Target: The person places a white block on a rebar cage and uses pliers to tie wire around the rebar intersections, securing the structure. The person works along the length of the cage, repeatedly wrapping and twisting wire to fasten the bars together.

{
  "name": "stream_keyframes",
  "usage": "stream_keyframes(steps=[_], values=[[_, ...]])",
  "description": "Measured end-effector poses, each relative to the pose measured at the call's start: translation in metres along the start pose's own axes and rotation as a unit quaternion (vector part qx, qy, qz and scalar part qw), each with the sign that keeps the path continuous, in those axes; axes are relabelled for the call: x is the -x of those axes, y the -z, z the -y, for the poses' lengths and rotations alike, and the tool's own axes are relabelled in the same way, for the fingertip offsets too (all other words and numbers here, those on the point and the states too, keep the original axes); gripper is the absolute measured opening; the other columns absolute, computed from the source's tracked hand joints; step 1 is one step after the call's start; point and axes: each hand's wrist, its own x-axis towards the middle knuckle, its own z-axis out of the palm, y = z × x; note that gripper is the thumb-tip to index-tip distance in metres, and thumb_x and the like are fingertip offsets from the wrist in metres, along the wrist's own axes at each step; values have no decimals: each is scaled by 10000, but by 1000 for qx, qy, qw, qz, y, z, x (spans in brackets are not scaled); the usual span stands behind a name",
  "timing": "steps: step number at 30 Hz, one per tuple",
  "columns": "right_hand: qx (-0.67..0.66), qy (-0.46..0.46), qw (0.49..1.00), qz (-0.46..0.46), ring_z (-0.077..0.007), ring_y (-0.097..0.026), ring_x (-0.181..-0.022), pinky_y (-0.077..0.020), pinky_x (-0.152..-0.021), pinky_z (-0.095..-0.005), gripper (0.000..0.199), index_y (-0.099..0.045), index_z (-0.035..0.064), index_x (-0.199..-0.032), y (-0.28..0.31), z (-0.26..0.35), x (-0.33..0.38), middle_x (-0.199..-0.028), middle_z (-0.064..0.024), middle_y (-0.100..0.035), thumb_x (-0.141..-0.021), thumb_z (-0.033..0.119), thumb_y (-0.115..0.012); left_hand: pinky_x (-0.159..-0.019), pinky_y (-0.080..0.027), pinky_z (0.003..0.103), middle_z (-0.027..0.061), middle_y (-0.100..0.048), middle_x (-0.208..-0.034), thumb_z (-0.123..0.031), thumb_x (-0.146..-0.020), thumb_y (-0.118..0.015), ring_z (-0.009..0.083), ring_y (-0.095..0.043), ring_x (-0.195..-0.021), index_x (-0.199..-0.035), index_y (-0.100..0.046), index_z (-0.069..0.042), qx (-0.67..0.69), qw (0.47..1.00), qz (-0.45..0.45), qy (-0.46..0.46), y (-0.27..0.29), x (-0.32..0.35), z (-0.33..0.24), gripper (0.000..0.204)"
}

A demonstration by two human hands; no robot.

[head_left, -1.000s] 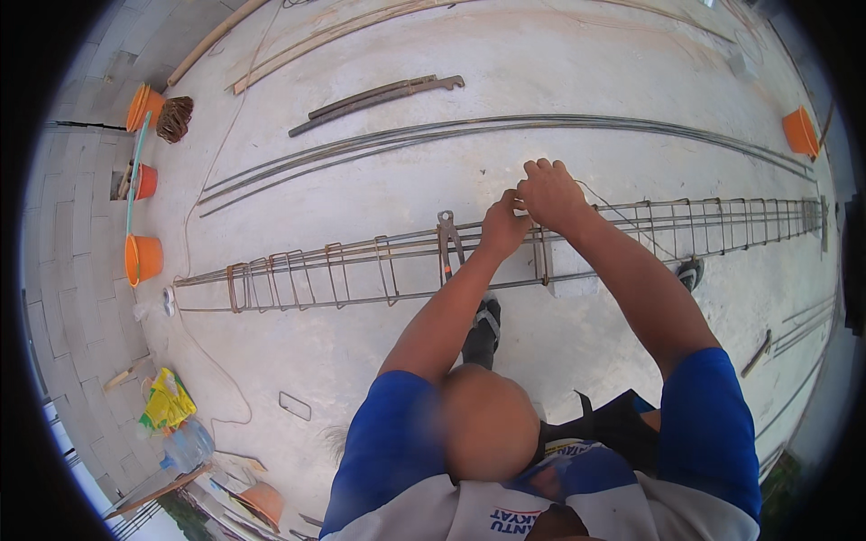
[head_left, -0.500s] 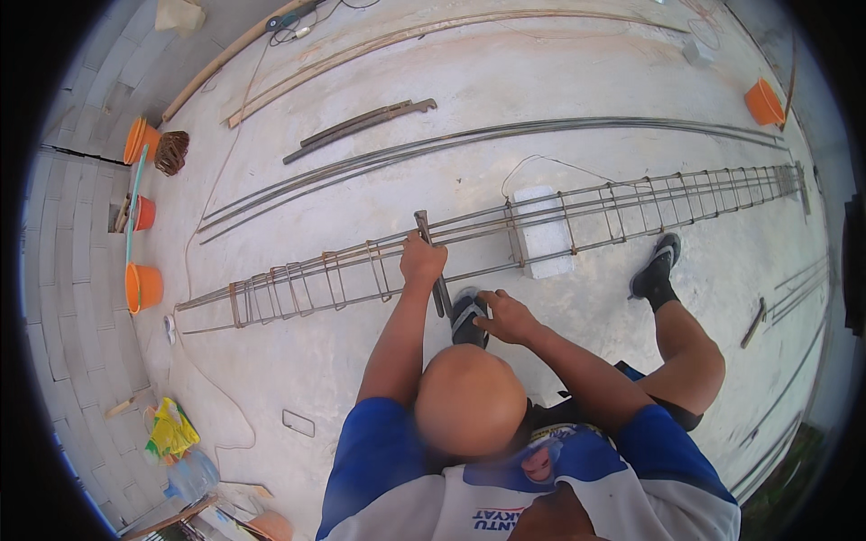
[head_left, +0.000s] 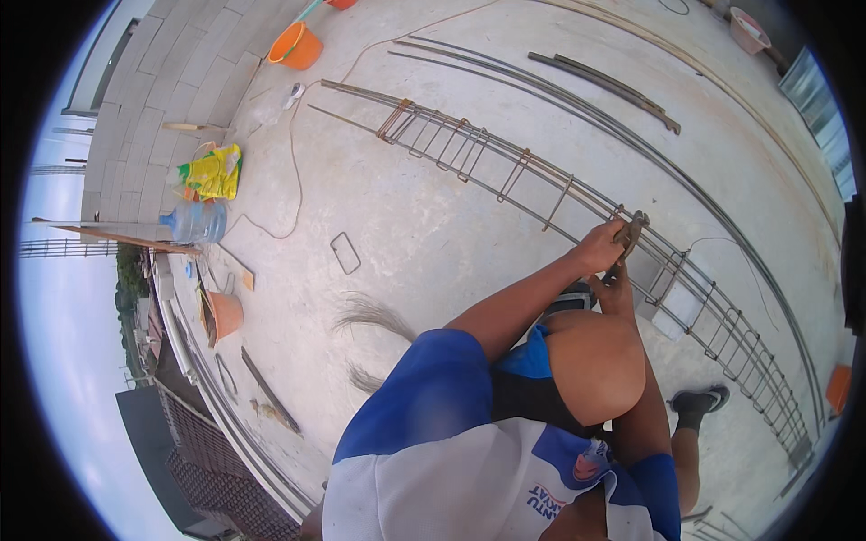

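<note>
A long rebar cage (head_left: pixel 482 149) of steel bars and bent stirrups runs diagonally across the concrete floor. My left hand (head_left: pixel 599 249) is closed around dark metal pincers (head_left: pixel 634 227), whose head lies against the cage's upper bars. Just below it, my right hand (head_left: pixel 617 294) grips the handle end of the same pincers; my left hand and knee partly hide its fingers. Beneath the cage, to the right of my hands, sits a white block (head_left: pixel 683 305). My raised knee (head_left: pixel 595 370) covers part of the right forearm.
Loose long bars (head_left: pixel 577 106) lie beyond the cage. A single stirrup (head_left: pixel 345 253) rests on the floor at left, not far from a clear water jug (head_left: pixel 200 222) and a yellow-green bag (head_left: pixel 216 173). Orange buckets (head_left: pixel 296 46) stand by the block wall; a cable (head_left: pixel 294 171) trails nearby.
The view has swung left, so the cage now slants down to the right. My right hand has come from beside the foot onto the pincers, which the left hand held before.
</note>
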Motion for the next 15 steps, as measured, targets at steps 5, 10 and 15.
stream_keyframes(steps=[5,10,15], values=[[80,75,968,-227,-255,-615,-895,-481,-779,-385,561,-432,27,-1258,-7,15,9,-977,-155,-615,-804,211,-705,-611,-450,318,98,-547,-807,51,-795,-433,180,-544,-719,-991,-495,13,187,977,-103,9,-15,12,-25,209],[154,169,951,-210,-293,-611,-776,-484,-701,-395,415,-477,-17,-1217,42,36,31,-913,-166,-597,-850,163,-546,-795,-499,368,137,-553,-972,-77,-861,-546,218,-572,-854,-1191,-450,17,198,977,78,32,-15,20,-71,356],[6,-90,994,-56,-142,-579,-585,-467,-567,-290,319,-579,-14,-1007,127,34,80,-681,-48,-569,-897,285,-564,-912,-468,363,181,-640,-1150,-350,-876,-592,272,-612,-1066,-1208,-605,-29,-142,985,90,-22,-2,-17,-41,462]])
